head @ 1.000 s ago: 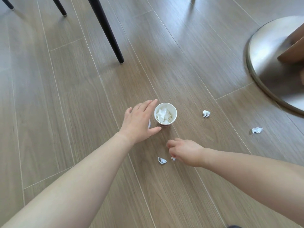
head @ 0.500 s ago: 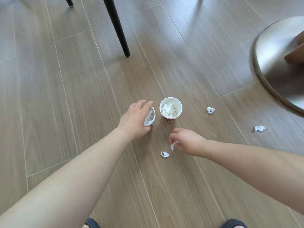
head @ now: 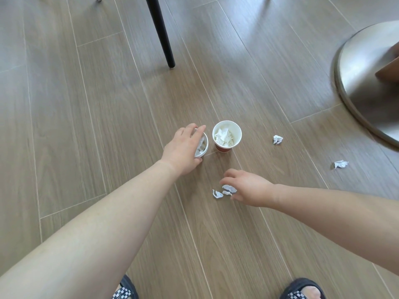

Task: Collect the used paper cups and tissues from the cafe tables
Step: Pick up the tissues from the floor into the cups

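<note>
On the wooden floor stands a paper cup with a red base [head: 226, 134], stuffed with white tissue. Just left of it is a white paper cup [head: 202, 146] that also holds tissue; my left hand [head: 183, 147] is wrapped around its left side and rim. Nearer to me, my right hand [head: 246, 187] holds a small tissue scrap [head: 228, 188] between thumb and fingers, low over the floor. Another torn scrap [head: 217, 194] lies on the floor just left of those fingers.
Two crumpled tissues lie to the right, one [head: 277, 139] near the cups and one [head: 341, 164] farther out. A black chair leg [head: 170, 61] stands behind the cups. A round metal table base [head: 367, 93] is at the right edge. My sandalled feet [head: 302, 290] show at the bottom.
My left hand went from hovering beside the red-based cup to gripping the white cup. My right hand closed on a tissue scrap and drew it slightly toward me.
</note>
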